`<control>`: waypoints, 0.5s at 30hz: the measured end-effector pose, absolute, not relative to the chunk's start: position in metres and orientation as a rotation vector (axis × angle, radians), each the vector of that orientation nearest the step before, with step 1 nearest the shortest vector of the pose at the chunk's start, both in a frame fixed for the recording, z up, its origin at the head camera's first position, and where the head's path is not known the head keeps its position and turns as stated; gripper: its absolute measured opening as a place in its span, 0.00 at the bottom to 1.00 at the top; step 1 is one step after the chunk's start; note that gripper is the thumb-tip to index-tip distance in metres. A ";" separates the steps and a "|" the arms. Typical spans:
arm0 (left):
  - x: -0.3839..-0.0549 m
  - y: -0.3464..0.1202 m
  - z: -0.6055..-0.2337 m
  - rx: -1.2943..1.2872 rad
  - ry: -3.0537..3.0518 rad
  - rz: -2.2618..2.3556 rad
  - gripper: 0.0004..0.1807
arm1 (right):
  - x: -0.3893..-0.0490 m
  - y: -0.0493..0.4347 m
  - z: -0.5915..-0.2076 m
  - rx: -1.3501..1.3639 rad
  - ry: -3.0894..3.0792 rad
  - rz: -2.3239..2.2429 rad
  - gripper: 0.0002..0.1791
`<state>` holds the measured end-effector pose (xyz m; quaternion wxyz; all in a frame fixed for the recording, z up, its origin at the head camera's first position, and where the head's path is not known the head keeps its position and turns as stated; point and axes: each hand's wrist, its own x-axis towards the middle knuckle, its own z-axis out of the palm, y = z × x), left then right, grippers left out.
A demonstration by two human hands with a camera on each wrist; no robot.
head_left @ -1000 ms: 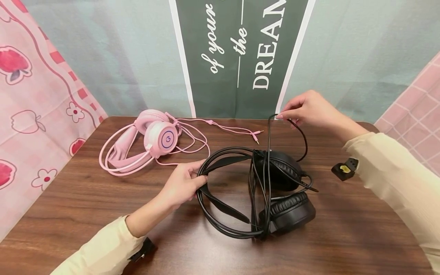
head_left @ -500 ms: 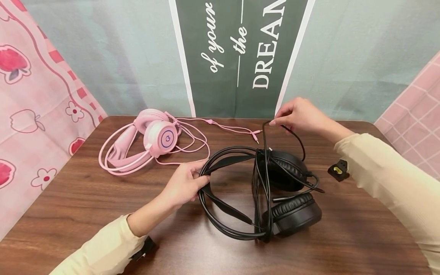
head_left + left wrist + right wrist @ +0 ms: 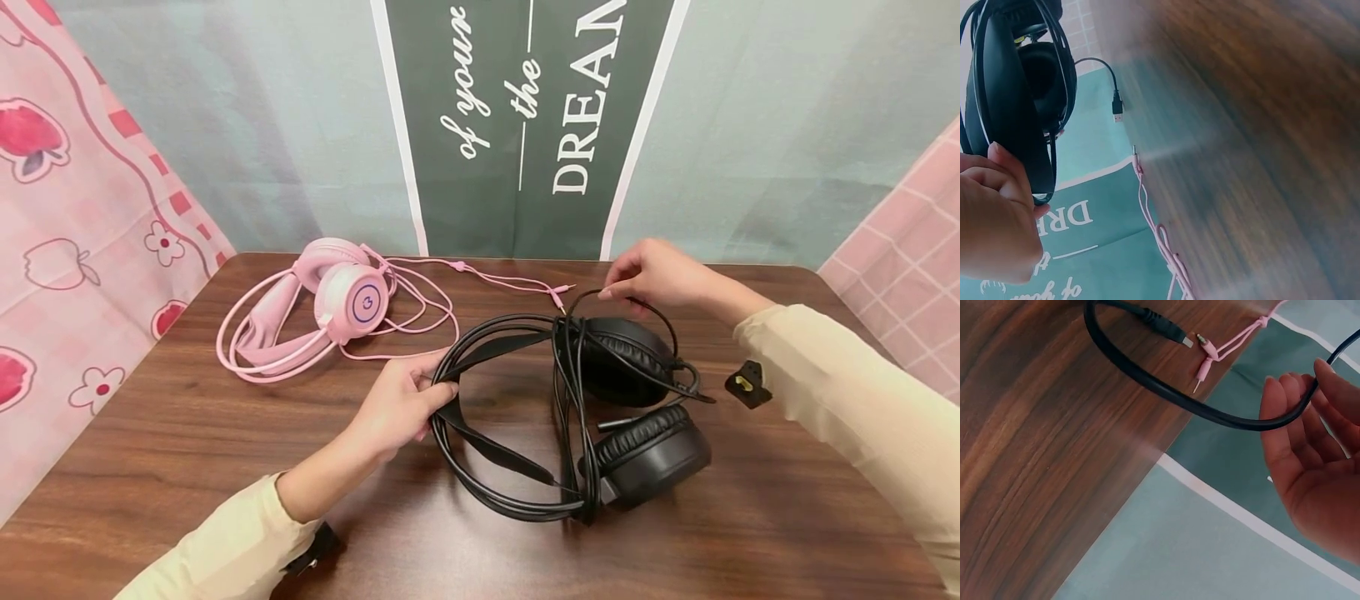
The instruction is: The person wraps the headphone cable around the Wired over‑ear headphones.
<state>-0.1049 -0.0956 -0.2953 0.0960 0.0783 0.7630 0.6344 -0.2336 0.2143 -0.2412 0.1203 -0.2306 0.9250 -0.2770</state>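
Note:
My left hand point(image 3: 401, 400) grips the headband of a black headset point(image 3: 510, 504), thumb on the inner strap. The two padded ear cups point(image 3: 652, 458) point right, and a short microphone boom shows between them. Black cable is wound several times across the headset's open middle. Behind the upper ear cup, my right hand point(image 3: 651, 273) pinches a loop of the black cable point(image 3: 1210, 415) between thumb and fingers. A USB plug point(image 3: 1165, 326) at a cable end shows in the right wrist view, and the same USB plug point(image 3: 1117, 107) hangs in the left wrist view.
A pink headset point(image 3: 352, 300) lies at the back left of the wooden table point(image 3: 420, 550). Its cord runs right to two pink audio plugs point(image 3: 558, 296) close behind the black headset. Fabric backdrops point(image 3: 315, 125) stand along the table's far edge and sides.
My right hand has come down and slightly toward me, lowering the cable loop nearer the ear cups. The ear-cup end of the black headset has shifted a little right; my left hand keeps its grip.

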 end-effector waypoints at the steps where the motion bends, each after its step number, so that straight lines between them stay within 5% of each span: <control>1: -0.105 -0.096 -0.296 0.213 2.244 1.899 0.24 | -0.234 0.216 -0.242 -0.667 2.681 -0.834 0.09; 15: -0.110 -0.112 -0.294 -0.047 2.121 2.072 0.23 | -0.235 0.247 -0.241 -0.575 2.615 -0.962 0.06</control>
